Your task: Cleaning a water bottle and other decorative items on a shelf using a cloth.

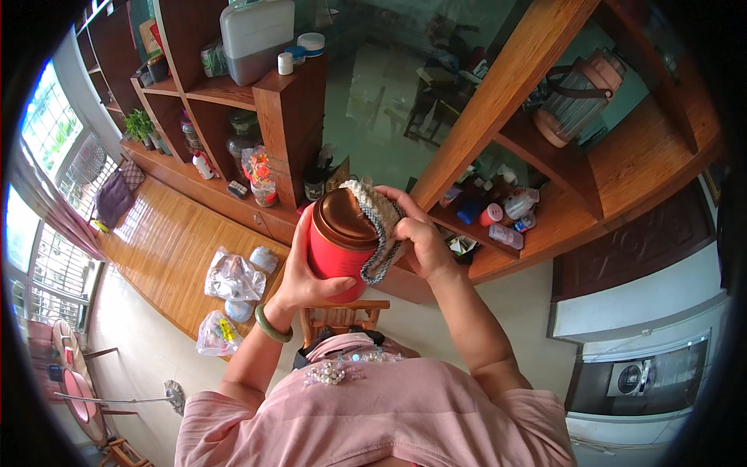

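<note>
A red cylindrical canister (338, 257) with a bronze-coloured lid (339, 217) is held up in front of my chest. My left hand (312, 274) grips it from the left, with the thumb across its lower front. A cream cloth (379, 216) with a dark checked edge is bunched in my right hand (423, 236). The cloth lies against the right side of the lid and canister. The fingertips of my right hand are partly hidden behind the cloth.
Wooden shelving (290, 134) stands ahead, bearing jars and a grey plastic box (257, 44). To the right, a large clear jug (580, 96) sits on a shelf above small containers. A low wooden platform (169, 227) at left carries plastic bags (233, 277). A wooden chair (341, 318) stands below my hands.
</note>
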The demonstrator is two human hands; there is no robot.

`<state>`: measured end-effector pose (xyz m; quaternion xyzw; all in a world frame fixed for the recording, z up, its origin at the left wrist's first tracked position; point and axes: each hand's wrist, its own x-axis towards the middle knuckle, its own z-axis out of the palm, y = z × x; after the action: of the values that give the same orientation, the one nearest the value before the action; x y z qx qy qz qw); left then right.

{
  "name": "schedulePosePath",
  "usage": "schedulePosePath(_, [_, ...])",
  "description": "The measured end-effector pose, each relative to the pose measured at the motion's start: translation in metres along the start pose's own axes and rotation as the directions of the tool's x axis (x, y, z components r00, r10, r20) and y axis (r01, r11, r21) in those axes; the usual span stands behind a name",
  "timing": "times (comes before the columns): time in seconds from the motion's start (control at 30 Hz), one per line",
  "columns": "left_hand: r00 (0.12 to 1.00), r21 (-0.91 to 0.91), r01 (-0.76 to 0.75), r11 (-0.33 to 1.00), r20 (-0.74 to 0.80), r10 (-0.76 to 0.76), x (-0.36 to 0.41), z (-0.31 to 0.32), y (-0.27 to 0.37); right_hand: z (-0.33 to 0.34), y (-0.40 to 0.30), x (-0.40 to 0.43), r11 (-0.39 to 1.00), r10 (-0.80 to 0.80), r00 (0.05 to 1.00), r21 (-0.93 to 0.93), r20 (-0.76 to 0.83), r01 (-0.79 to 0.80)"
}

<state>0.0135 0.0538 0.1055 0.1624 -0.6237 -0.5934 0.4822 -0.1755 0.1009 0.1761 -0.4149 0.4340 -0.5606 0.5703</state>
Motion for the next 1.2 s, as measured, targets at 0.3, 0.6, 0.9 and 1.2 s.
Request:
schedulePosePath(0.3, [0.935,-0.456,0.322,0.830,0.291,-0.203,0.002,-0.001,0.017,-0.006,-0.009,0.003,0.985,0.049,0.995,0.160,0.084,-0.062])
schedulePosePath(0.6, [0.848,-0.702,0.521,0.486,0.492,-0.198,-0.006,-0.002,-0.006,0.003,0.013,0.004,0.969,0.035,0.998,0.245,-0.049,-0.022])
schedulePosePath(0.9, [0.887,-0.330,0.457,0.826,0.244,-0.393,-0.030,-0.015,-0.020,-0.011,0.094,-0.012,0.984,-0.125,0.849,-0.173,-0.513,0.041])
schedulePosePath(1.2, [0.868,-0.367,0.484,0.795,0.320,-0.380,-0.048,-0.023,-0.031,0.002,0.077,-0.053,0.997,-0.057,0.998,-0.050,-0.010,0.056])
